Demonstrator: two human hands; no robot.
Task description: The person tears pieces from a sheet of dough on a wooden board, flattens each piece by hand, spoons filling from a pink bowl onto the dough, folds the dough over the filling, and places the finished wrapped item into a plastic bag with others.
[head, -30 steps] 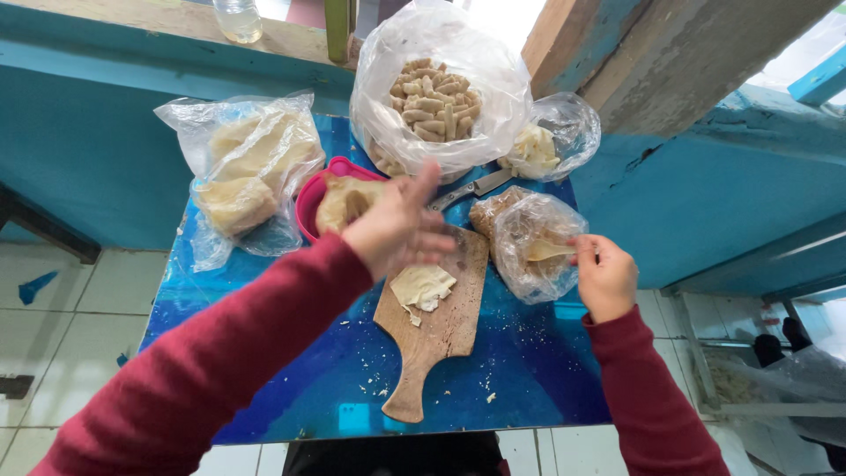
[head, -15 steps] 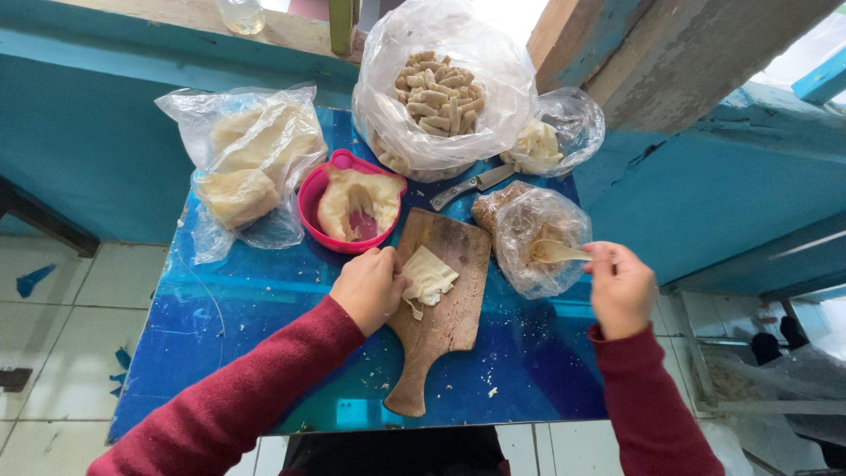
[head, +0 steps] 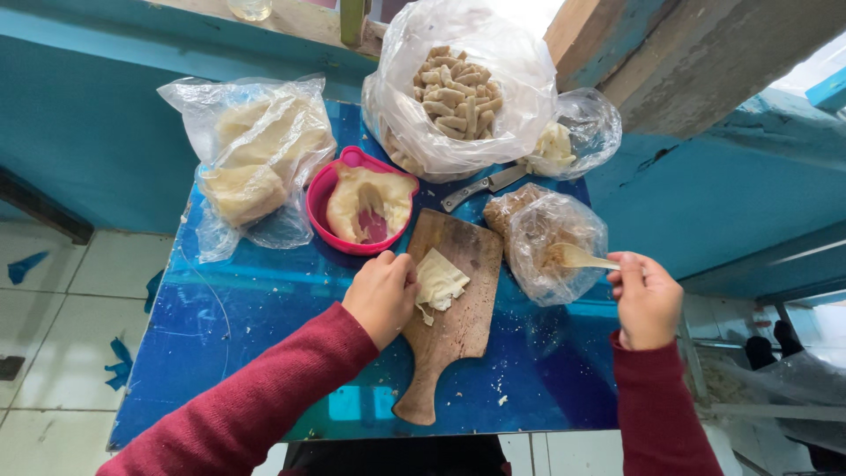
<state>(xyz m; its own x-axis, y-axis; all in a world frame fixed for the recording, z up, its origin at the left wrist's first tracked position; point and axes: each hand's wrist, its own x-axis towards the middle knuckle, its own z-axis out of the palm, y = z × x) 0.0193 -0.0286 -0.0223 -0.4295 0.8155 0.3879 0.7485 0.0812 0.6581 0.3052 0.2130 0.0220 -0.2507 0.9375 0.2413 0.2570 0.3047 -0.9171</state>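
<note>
My left hand point(head: 382, 294) rests on the left edge of a wooden cutting board point(head: 454, 339), its fingers touching a flat pale piece of dough point(head: 438, 282) that lies on the board. My right hand point(head: 646, 298) is closed on the handle of a pale spoon point(head: 579, 258), whose bowl reaches into an open clear plastic bag of brownish filling point(head: 546, 238) to the board's right. A pink bowl point(head: 322, 196) holding a lump of dough stands just behind the board on the blue table point(head: 264, 308).
A clear bag of dough lumps point(head: 251, 154) lies at the back left. A big bag of small rolled pieces point(head: 458, 88) and a smaller bag point(head: 573, 137) stand at the back, with a knife point(head: 480, 187) in front of them. Tiled floor lies to the left.
My left hand came down from above the pink bowl to the dough piece on the board. My right hand has lifted slightly, with the spoon in the filling bag.
</note>
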